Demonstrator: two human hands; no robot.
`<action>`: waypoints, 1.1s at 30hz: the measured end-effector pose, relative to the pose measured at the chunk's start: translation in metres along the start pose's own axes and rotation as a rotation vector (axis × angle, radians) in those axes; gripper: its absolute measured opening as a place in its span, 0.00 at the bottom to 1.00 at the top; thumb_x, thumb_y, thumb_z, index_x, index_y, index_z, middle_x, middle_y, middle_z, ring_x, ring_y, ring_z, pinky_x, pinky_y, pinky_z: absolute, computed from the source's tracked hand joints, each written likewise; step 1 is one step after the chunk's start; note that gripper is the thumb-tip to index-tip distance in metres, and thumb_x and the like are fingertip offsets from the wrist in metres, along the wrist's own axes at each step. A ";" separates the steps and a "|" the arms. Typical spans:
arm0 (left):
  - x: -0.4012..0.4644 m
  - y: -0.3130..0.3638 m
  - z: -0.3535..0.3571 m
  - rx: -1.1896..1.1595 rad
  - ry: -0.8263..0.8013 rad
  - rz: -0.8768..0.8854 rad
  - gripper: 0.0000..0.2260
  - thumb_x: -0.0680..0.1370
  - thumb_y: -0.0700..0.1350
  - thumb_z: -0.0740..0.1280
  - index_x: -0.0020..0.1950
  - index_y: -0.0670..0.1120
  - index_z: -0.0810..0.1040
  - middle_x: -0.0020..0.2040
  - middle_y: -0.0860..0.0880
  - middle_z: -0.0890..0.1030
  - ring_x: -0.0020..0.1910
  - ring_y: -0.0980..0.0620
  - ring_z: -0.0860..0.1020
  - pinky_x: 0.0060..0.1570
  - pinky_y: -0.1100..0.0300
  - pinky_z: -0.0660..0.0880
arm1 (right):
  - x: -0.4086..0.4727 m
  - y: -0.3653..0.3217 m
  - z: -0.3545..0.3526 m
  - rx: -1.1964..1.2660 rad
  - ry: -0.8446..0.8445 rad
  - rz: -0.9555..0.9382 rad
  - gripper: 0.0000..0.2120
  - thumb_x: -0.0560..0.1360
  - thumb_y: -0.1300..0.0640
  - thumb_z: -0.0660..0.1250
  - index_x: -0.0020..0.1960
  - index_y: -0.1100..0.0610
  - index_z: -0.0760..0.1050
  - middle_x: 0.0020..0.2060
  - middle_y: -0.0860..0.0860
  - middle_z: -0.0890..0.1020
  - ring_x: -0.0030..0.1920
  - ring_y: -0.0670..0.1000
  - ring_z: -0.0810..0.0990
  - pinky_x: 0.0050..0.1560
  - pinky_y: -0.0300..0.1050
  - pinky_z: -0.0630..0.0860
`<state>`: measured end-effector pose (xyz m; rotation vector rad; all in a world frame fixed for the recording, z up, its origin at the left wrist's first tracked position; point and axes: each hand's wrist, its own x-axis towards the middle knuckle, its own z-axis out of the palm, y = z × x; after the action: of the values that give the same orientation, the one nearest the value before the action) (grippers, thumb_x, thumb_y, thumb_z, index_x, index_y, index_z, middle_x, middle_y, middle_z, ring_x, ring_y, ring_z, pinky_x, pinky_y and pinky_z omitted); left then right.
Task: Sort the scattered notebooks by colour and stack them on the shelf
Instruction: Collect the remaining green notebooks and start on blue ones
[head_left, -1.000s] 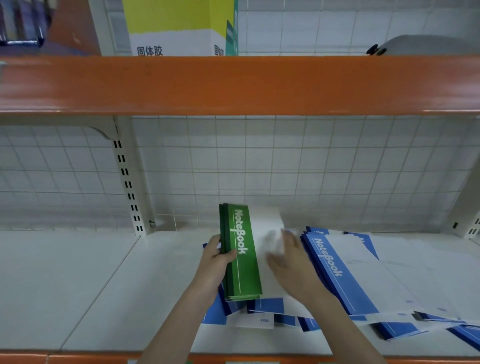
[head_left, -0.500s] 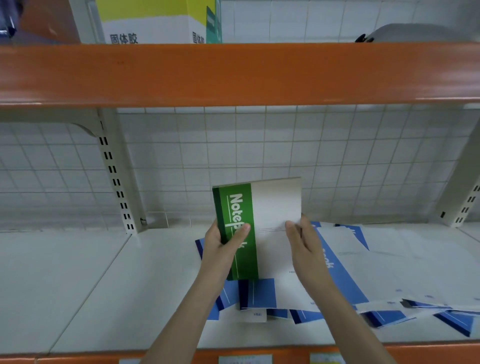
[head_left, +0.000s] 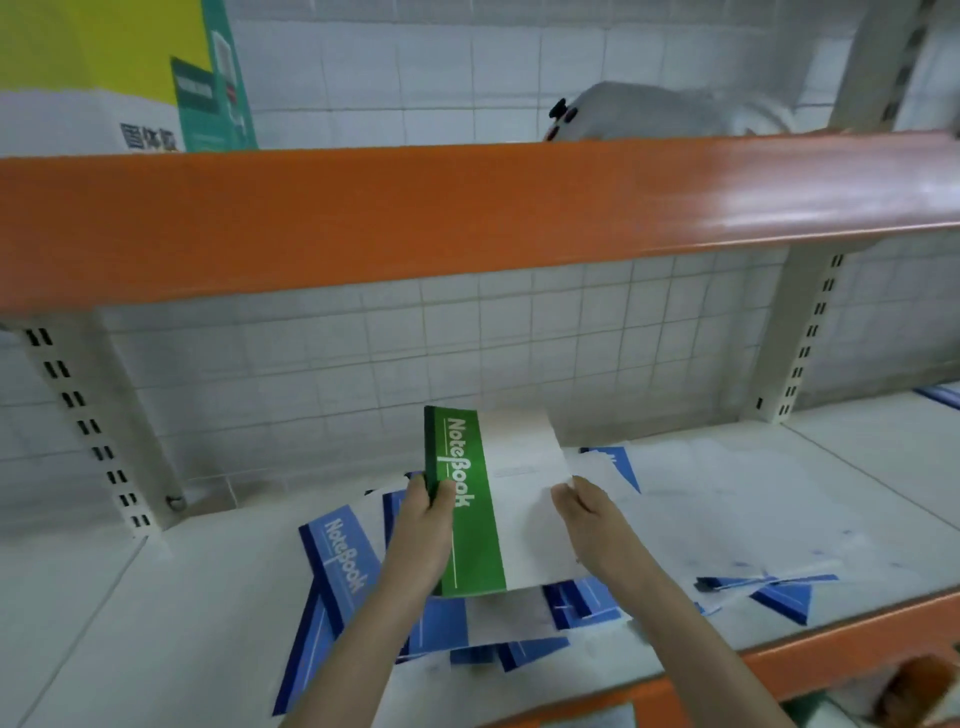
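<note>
Fingers of the left hand (head_left: 427, 525) curl round the spine edge of the green notebook (head_left: 493, 514), thumb pressed on the green band, while the right hand (head_left: 589, 519) pinches the opposite, white edge with thumb and fingertips. Both hands thus hold the notebook at the centre of the frame, tilted up and raised a little above the white shelf (head_left: 130, 613). Its cover has a green strip along the left side, darker at the spine, with a thin white line and the word "NoteBook" in white running down it; the remainder of the cover is plain white with some faint print too small to read. Beneath and around it, blue notebooks (head_left: 337, 566) of the same design lie scattered and overlapping across the lower middle and right of the frame, one at lower left also showing "NoteBook" in white. An orange shelf edge (head_left: 467, 208) crosses the upper half. Above it, in the upper left, stands a yellow and white box (head_left: 93, 78) with blurred Chinese characters and a green side panel.
</note>
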<state>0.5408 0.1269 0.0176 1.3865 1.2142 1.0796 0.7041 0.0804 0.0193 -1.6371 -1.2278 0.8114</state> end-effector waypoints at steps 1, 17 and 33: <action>0.003 0.001 0.012 0.036 -0.033 -0.047 0.13 0.83 0.50 0.54 0.63 0.45 0.70 0.56 0.46 0.78 0.53 0.47 0.79 0.54 0.50 0.76 | 0.001 0.003 -0.010 -0.012 0.020 0.026 0.11 0.82 0.57 0.50 0.42 0.59 0.61 0.36 0.54 0.67 0.36 0.49 0.66 0.34 0.39 0.64; -0.005 0.032 0.269 0.147 -0.454 -0.146 0.13 0.83 0.48 0.52 0.56 0.43 0.72 0.48 0.45 0.80 0.45 0.48 0.80 0.44 0.57 0.76 | -0.024 0.098 -0.235 -0.206 0.391 0.333 0.17 0.82 0.57 0.52 0.35 0.58 0.63 0.29 0.51 0.66 0.27 0.47 0.66 0.29 0.38 0.65; -0.074 0.057 0.518 0.202 -0.748 -0.013 0.14 0.82 0.47 0.54 0.57 0.40 0.73 0.51 0.41 0.80 0.48 0.44 0.80 0.47 0.55 0.77 | -0.103 0.182 -0.435 -0.128 0.696 0.497 0.15 0.82 0.58 0.52 0.37 0.60 0.62 0.33 0.54 0.66 0.30 0.50 0.66 0.22 0.35 0.65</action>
<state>1.0498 -0.0043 -0.0022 1.7165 0.7795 0.3528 1.1251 -0.1549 0.0113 -2.1194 -0.3923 0.3766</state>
